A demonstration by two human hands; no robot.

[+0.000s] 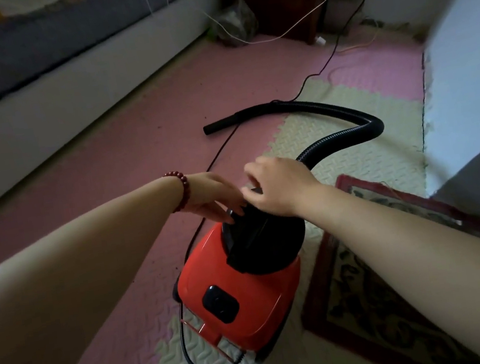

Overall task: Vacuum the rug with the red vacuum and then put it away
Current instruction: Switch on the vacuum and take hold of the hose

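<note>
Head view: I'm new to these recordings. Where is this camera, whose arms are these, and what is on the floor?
The camera sits on a person's head and looks down, so the two bare arms are the wearer's own. There is no robot. The left hand, with a bracelet at the wrist, lays straight fingers on the black top of the red vacuum. The right hand is at the same spot with curled fingers; whether it grips anything is unclear. The vacuum stands on foam mats. Its black hose lies loose ahead, held by nobody. A patterned rug lies to the right.
</note>
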